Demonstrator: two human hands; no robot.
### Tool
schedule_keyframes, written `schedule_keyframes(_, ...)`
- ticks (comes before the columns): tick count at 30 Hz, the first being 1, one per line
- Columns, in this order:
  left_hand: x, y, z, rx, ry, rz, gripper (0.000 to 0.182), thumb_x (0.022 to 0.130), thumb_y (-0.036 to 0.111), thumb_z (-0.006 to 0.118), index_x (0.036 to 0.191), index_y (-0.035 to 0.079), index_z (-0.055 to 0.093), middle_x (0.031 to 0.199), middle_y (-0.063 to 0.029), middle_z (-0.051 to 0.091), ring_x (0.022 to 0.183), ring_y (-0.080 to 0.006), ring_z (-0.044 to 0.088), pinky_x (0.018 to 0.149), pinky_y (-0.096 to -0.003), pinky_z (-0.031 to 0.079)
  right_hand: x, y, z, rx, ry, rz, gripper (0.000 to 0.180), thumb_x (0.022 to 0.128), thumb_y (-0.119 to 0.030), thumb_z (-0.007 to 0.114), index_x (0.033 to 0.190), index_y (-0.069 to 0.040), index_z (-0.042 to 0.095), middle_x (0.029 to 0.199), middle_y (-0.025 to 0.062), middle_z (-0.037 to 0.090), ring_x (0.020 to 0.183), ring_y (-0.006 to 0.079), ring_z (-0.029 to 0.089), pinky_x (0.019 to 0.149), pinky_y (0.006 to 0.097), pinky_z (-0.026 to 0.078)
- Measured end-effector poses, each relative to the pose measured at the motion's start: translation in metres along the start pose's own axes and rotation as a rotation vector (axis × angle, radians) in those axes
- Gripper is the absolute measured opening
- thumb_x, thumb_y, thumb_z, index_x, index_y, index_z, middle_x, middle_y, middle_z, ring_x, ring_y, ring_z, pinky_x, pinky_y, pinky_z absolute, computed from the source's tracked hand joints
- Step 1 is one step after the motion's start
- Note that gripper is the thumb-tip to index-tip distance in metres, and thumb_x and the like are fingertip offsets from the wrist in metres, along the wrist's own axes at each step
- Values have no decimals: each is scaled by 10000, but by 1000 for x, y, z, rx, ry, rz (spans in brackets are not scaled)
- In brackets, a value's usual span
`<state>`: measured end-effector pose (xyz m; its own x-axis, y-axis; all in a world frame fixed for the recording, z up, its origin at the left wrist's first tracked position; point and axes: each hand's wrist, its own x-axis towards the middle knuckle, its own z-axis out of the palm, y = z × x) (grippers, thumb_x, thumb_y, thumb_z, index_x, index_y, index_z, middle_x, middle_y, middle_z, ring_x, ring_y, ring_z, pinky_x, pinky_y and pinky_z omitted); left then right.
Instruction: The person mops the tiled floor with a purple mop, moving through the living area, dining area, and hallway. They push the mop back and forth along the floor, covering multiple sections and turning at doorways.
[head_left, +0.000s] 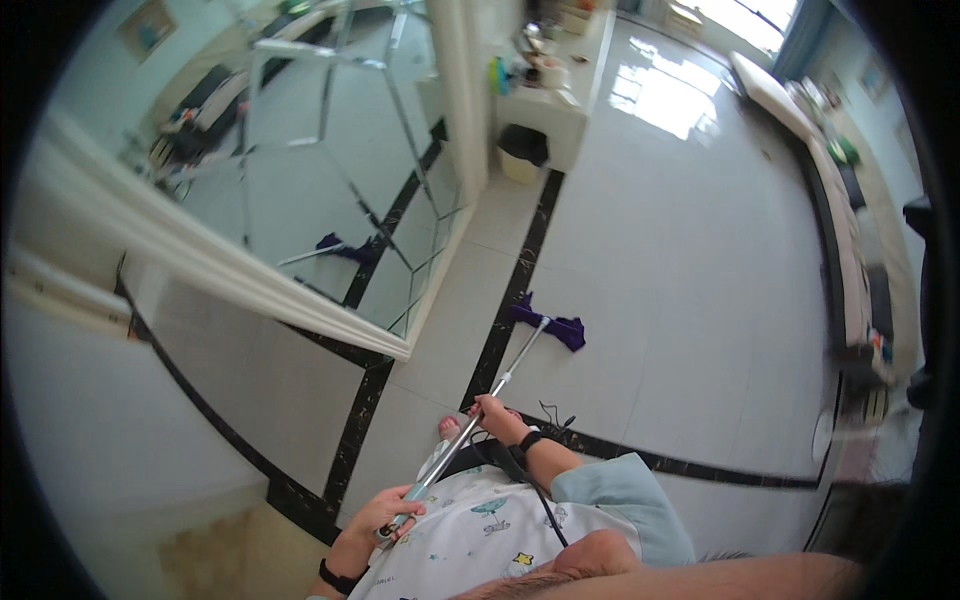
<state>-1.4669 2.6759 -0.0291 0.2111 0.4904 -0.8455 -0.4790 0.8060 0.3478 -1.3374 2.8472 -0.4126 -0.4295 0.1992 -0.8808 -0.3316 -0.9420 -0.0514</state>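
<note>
A mop with a silver telescopic pole (452, 448) slants up and away from my body. Its purple cloth head (555, 328) rests on pale glossy floor tiles, reaching the black marble strip (510, 289). My left hand (391, 514) is closed around the light blue grip at the pole's near end. Further along, my right hand (491, 414) grips the metal tube. Both wrists wear black bands. A black cable (551, 514) runs down over my printed shirt.
A mirrored panel (337, 172) in a cream frame stands at left, reflecting the mop. Beyond it are a waste bin (520, 166) with a black liner and a white cabinet (555, 124) bearing bottles. A long sofa (832, 202) lines the right side. Dark cords (556, 420) lie near my feet.
</note>
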Motion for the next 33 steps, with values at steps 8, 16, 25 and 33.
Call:
schedule_keyframes(8,-64,-60,-42,59,-125,155,427,821,60,625,1215,-27,488,636,-5,551,439,-75,506,385,-213,398,-117,-10,42,-55,-23,117,193,909,-121,490,747,-27,441,653,118,456,593,268,499,674,431,505)
schedule_keyframes(16,-120,-139,-71,1239,903,606,330,748,287,692,909,18,588,661,-151,601,540,-294,588,497,-371,461,-181,28,71,-195,-138,184,230,953,-154,409,833,29,480,815,154,512,844,304,529,888,465,449)
schedule_keyframes(25,-88,-148,-91,992,795,737,410,725,410,688,614,51,526,586,-140,572,554,-352,568,496,-416,435,-173,21,67,-283,39,10,227,952,-161,406,850,25,485,752,160,554,791,310,557,875,478,445)
schedule_keyframes(33,-83,-149,-124,1105,906,787,383,653,389,744,598,72,537,573,-94,568,546,-296,583,497,-380,444,-153,39,66,-297,4,72,155,891,-76,456,787,38,471,744,168,534,771,312,535,919,490,410)
